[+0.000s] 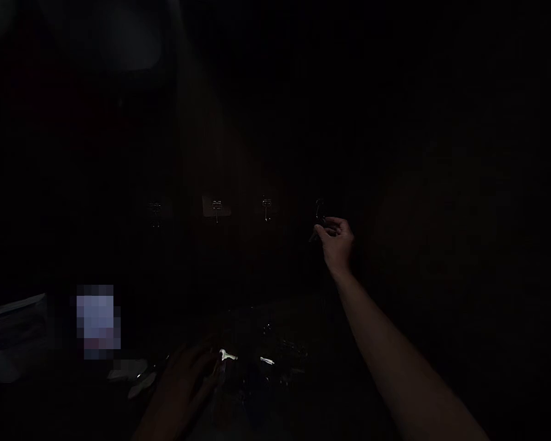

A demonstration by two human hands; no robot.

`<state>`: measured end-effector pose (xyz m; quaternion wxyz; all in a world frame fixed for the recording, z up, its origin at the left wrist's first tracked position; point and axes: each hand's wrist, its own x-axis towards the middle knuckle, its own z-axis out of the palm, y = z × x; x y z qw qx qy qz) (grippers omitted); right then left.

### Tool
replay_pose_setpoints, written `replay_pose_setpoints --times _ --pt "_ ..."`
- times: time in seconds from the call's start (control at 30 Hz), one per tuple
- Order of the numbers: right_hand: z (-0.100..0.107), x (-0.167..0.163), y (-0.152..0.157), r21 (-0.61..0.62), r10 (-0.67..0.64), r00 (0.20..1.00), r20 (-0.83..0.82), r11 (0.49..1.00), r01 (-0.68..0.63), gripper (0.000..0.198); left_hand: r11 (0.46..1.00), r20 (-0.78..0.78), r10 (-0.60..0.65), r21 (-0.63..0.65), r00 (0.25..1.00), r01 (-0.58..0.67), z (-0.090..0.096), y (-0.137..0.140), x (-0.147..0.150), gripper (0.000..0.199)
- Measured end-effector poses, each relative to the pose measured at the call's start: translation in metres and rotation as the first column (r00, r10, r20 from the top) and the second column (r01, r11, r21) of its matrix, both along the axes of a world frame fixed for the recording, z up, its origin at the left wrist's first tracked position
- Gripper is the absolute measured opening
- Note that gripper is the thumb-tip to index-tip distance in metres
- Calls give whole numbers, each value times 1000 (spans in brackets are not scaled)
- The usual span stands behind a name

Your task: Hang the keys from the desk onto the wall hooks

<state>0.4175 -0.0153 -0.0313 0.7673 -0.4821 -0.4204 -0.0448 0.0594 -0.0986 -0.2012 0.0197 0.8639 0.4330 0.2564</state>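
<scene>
Pale paper or cloth [13, 309] lies at the far left edge, dim and hard to make out. Just right of it sits a blurred bright patch [96, 318]. Low in the middle, the left hand [183, 383] rests flat in deep shadow, fingers spread, and I cannot tell whether it holds anything; a small shiny metal piece [227, 355] glints just beside its fingertips, with another glint [266, 361] a little further right. Higher up, a row of metal hooks [217, 208] runs along the dark wall. The right hand [336, 240] reaches up to the rightmost hook [319, 209], thumb and fingers pinched narrowly close under it; whether they grip something is too dark to tell.
</scene>
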Motion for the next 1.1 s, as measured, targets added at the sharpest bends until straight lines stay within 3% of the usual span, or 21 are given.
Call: replay_pose_setpoints --times 0.3,0.6,0.7,0.83,0.93,1.0,1.1 --pt "-29 -3 -10 -33 25 1000 17 999 -24 40 999 4 7 32 1000 -7 7 -5 3 34" --pt "-87 -11 -34 -252 178 984 28 953 -166 35 1000 -30 -18 15 999 19 6 -4 2 35" --pt "-107 -20 -53 -430 310 949 65 867 -254 26 1000 -10 -23 14 1000 23 10 -7 3 36" --pt "-127 -23 -79 -707 574 811 115 620 -339 18 999 46 -35 15 998 35 16 -12 5 37" --pt "-136 -22 -94 -814 680 727 96 474 -335 15 1000 74 -23 6 997 23 16 -12 5 35" --pt "-140 -23 -100 -840 719 688 101 432 -329 15 1000 73 -22 -1 997 22 13 -10 3 34" --pt "-146 -31 -103 -832 760 628 168 451 -322 20 997 33 -76 4 997 76 12 -5 1 32"
